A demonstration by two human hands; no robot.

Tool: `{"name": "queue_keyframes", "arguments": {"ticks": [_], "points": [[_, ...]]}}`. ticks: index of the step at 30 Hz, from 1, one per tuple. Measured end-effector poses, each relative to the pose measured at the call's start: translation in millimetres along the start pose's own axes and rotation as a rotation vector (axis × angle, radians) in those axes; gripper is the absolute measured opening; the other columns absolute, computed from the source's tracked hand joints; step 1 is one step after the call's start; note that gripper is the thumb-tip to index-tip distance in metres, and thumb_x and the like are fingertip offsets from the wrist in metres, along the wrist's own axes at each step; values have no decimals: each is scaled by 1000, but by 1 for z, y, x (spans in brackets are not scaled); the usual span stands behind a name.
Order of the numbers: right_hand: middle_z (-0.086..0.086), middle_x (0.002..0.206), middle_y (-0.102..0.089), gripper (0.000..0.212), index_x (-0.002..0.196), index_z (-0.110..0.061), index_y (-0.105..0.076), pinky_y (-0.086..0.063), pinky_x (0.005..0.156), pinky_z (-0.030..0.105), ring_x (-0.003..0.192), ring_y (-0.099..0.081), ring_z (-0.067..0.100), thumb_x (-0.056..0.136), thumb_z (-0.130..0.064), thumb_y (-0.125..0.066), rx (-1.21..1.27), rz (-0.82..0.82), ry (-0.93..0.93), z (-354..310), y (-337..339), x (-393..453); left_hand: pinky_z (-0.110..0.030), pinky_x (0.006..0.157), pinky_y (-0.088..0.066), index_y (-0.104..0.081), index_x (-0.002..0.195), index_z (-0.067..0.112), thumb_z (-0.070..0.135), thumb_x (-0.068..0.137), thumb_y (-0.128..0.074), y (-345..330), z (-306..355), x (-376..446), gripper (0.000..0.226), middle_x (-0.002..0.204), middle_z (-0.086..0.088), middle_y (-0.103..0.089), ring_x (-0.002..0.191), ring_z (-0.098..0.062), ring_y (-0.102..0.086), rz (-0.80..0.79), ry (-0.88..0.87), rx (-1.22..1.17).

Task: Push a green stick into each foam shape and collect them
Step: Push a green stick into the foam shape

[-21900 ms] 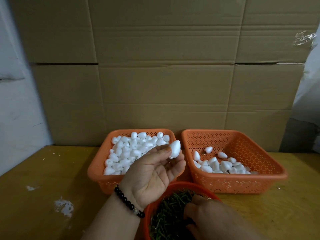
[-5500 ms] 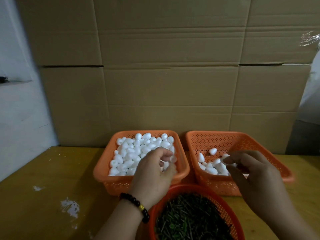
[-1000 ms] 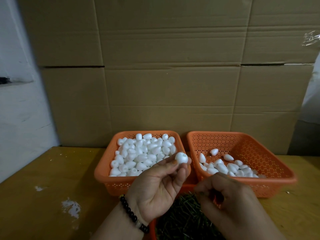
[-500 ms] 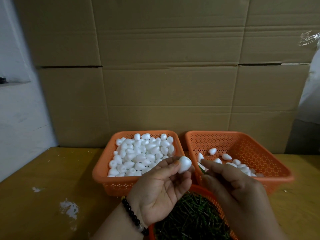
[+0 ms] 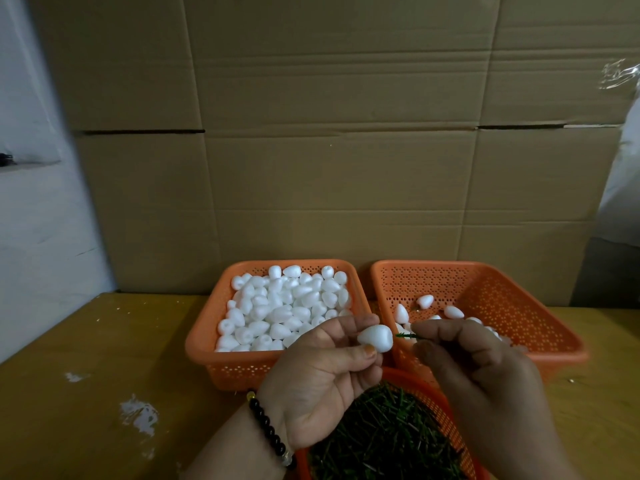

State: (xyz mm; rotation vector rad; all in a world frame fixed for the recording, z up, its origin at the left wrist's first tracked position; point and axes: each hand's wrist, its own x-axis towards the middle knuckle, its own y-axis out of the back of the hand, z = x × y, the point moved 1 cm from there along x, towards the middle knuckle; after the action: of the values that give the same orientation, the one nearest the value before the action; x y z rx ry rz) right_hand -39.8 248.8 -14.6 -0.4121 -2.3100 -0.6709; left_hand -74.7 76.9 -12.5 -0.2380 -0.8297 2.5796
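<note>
Now | left hand (image 5: 322, 375) pinches smooth teardrop foam shape (image 5: 375, 338) | right hand (image 5: 474, 372) pinches thin green stick (image 5: 406, 336)

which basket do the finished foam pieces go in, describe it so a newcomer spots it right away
Two square orange baskets stand side by side against the cardboard wall at the back of the table. Take the right basket, behind the right hand. Only a few foam shapes lie on its mostly bare floor, while the left basket is heaped full.

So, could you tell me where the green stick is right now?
Head view, centre: the right hand pinches the green stick, its tip just right of the foam shape in the left hand.
</note>
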Motion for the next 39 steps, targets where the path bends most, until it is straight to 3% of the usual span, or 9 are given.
{"name": "queue_keyframes", "arguments": {"ticks": [5,9,13,15,21,27,30,39], "points": [[-20,79,-69,46,87,-44,-65,-43,61,0,83,-62,-9,76,-1,-75,-34,-9,23,2,0,-1,-26,57,-54,-71,99,1,-8,70,-63,-1,1,-1,32,85,-15,-66,66,-16,-61,-10,-27,12],[-21,82,-68,44,87,-44,-65,-45,64,2,83,-63,-5,75,-4,-76,-62,0,56,1,-1,-1,-27,59,-55,-75,92,3,-8,69,-64,-3,2,-4,28,87,-13,-69,67,-15,-63,-24,-38,42],[-21,85,-67,43,90,-41,-65,-42,71,-1,87,-60,-12,74,-3,-76,-93,4,98,0,-2,-2,-26,58,-55,-77,89,5,-7,69,-65,-5,1,-4,26,87,-14,-70,65,-15,-64,-29,-36,50],[-20,87,-67,46,91,-43,-63,-44,74,2,88,-62,-6,74,-3,-76,-95,2,117,-1,-2,-2,-26,58,-55,-76,89,4,-8,69,-65,-6,1,-5,26,88,-15,-70,65,-15,-64,-30,-34,49],[-22,84,-65,41,88,-34,-68,-42,71,0,85,-60,-7,70,1,-78,-127,1,153,-3,-2,-1,-26,58,-56,-76,90,3,-8,68,-66,-6,0,-5,26,88,-13,-71,65,-15,-64,-25,-44,56],[-24,78,-66,49,85,-45,-62,-46,68,4,82,-62,-7,70,-2,-79,-87,2,109,-2,-2,-3,-26,59,-56,-76,92,3,-7,68,-67,-6,-1,-5,27,91,-14,-71,67,-15,-65,-32,-32,64],[-24,96,-65,49,82,-46,-60,-48,68,6,82,-63,-6,70,-2,-79,-84,4,102,-1,-3,-3,-27,60,-56,-75,93,3,-7,69,-67,-5,-1,-5,27,91,-14,-71,68,-15,-66,-31,-32,70],[-27,94,-66,37,82,-40,-67,-49,64,7,77,-64,-7,71,-7,-79,-79,-11,64,3,-3,-4,-26,60,-56,-76,91,4,-6,67,-68,-7,-3,-5,27,92,-13,-72,70,-15,-67,-15,-24,83]]}}
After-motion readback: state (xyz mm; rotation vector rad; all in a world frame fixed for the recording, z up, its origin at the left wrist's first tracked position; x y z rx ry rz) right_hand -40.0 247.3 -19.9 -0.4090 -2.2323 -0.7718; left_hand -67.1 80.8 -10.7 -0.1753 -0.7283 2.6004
